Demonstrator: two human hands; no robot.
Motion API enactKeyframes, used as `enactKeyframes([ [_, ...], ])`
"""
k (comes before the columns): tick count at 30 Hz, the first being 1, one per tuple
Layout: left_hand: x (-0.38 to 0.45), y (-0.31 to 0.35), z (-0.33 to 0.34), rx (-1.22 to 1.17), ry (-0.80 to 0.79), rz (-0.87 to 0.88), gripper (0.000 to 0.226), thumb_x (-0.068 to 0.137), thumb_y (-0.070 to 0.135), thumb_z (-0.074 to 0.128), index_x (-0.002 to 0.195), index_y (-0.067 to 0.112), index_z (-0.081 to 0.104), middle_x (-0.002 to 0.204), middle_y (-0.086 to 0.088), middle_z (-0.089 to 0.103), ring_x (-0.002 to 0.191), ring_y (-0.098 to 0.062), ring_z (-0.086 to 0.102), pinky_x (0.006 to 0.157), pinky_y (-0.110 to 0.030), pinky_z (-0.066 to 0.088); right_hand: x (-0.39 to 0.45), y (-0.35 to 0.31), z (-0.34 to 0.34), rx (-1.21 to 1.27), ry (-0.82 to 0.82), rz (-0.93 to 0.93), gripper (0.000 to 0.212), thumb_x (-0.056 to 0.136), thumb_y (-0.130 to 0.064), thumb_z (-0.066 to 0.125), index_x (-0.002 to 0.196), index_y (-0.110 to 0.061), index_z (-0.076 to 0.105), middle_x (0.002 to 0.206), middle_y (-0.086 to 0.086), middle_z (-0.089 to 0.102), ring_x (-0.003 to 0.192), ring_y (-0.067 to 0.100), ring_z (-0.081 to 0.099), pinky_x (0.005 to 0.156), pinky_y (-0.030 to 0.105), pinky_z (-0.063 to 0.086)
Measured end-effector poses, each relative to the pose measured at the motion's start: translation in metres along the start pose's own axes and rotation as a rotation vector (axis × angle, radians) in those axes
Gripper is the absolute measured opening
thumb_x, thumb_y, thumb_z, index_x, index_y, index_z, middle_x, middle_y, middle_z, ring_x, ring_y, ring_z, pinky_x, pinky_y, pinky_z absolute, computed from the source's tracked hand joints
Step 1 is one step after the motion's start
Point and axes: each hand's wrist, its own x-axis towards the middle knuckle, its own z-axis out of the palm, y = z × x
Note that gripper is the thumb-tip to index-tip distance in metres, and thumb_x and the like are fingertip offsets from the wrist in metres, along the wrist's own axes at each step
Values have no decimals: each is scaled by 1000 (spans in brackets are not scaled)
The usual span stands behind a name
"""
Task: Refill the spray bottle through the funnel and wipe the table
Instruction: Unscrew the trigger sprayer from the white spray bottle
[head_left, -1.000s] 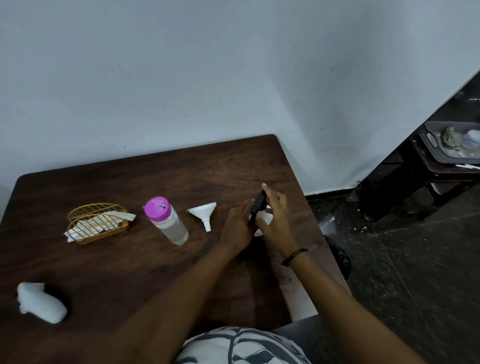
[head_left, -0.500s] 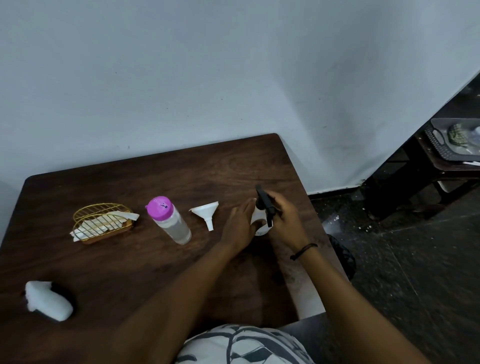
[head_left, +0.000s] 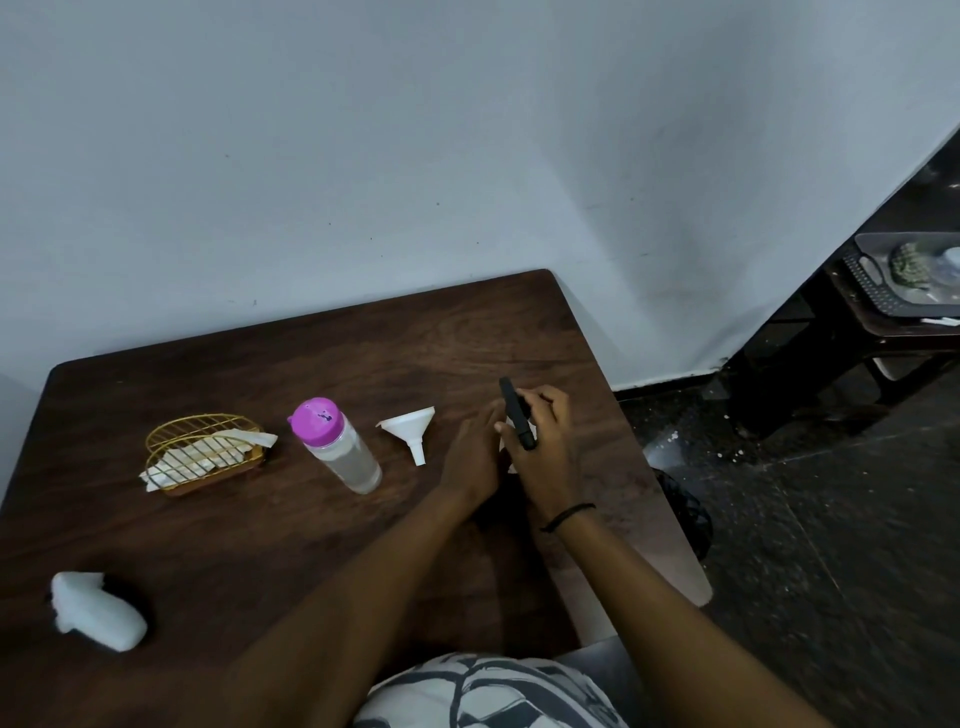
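A small white spray bottle (head_left: 505, 446) with a black trigger head (head_left: 515, 413) stands at the right side of the dark wooden table (head_left: 260, 525), mostly hidden between my hands. My left hand (head_left: 474, 454) wraps the bottle's body. My right hand (head_left: 545, 441) grips the black spray head from above. A white funnel (head_left: 410, 426) lies on its side just left of my hands. Further left stands a clear bottle with a pink cap (head_left: 335, 441), holding clear liquid. A white cloth (head_left: 96, 610) lies near the table's front left.
A gold wire basket (head_left: 205, 452) with white napkins sits at the left. A grey wall runs behind the table. To the right, beyond the table edge, is dark floor and a low stool with a grey tray (head_left: 904, 275).
The black spray head has turned in my right hand, from pointing left of the fingers to angled up and back. Both hands stay on the spray bottle.
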Motion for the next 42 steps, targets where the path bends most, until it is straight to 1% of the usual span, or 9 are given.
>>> enactKeyframes([
  [8,7,-6,6,90,-47,-73,67,95,43,59,151,16,34,154,-3,42,140,-21,41,116,-42,35,14,-8,-25,330,54,145,43,87,-7,71,128,-18,59,122,-10,64,117,10,60,101,29,51],
  [11,6,-8,7,72,-34,-99,69,94,48,59,151,19,34,154,-2,43,139,-22,41,114,-42,37,26,-20,-37,361,104,137,40,87,-2,70,125,-9,61,118,4,67,112,17,64,97,36,54],
  [15,5,-9,9,62,-30,-114,68,94,50,58,151,21,34,153,-1,43,137,-23,42,111,-43,40,41,-42,-52,417,189,81,37,85,-2,73,119,-14,65,110,-5,70,105,6,67,87,18,53],
  [22,7,-8,4,196,9,3,65,93,50,60,146,17,42,146,-3,51,128,-24,49,105,-40,45,76,-64,-73,331,349,-38,50,84,-20,72,130,-10,57,122,2,67,115,13,64,100,28,50],
  [28,8,-7,1,235,19,26,60,92,50,60,141,20,46,144,0,53,127,-21,50,105,-39,46,96,-58,-79,208,398,-37,47,87,-25,66,130,-32,50,123,-9,63,112,6,61,94,14,47],
  [33,8,-7,1,231,39,29,58,91,48,62,140,20,47,142,2,54,126,-18,50,103,-32,42,109,-40,-71,59,347,-37,44,91,-12,62,134,-17,49,124,2,64,110,14,60,91,4,40],
  [38,6,-12,1,246,32,55,58,90,47,62,139,20,47,141,3,54,124,-19,51,103,-35,44,129,-35,-81,25,331,-29,41,90,-13,62,127,-20,47,110,-9,60,93,-4,52,76,-7,35],
  [40,7,-13,0,247,27,54,59,91,47,61,141,21,45,143,4,52,125,-19,50,104,-36,44,140,-33,-82,0,283,7,40,89,-16,63,124,-22,45,106,-7,61,89,-1,55,72,-5,37],
  [42,8,-14,1,240,28,56,58,91,47,60,141,21,45,143,4,52,125,-19,50,105,-36,43,143,-25,-75,-93,200,60,38,89,-16,65,121,-19,45,108,7,66,94,21,64,75,13,44],
])
